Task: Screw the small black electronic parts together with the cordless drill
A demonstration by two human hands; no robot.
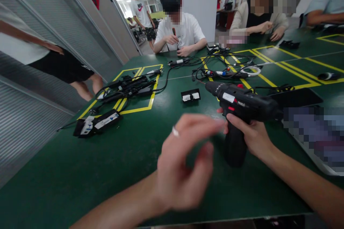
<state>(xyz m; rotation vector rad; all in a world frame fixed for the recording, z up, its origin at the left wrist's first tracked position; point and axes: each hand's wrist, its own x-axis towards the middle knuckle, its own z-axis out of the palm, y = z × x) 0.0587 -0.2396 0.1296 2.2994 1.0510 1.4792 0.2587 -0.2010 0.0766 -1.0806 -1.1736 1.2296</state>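
My right hand (256, 137) is wrapped around the grip of a black cordless drill (239, 102), holding it above the green table. The drill's chuck points to the far left, with a thin bit at its tip. Closer to the camera, my left hand (185, 161) is raised in front of the drill, slightly blurred. Its fingers are bent forward with a gap between them and the thumb, and nothing shows in it. A ring is on one finger. Beyond the hands, a small black part with white labels (190, 95) lies on the table.
Black cable bundles (131, 86) lie inside yellow tape lines at the left, with black labelled parts (96, 123) nearer. More cables (225, 73) spread across the middle. A dark flat device (297, 97) rests at the right. Opposite, a person (178, 32) holds a screwdriver; others sit right.
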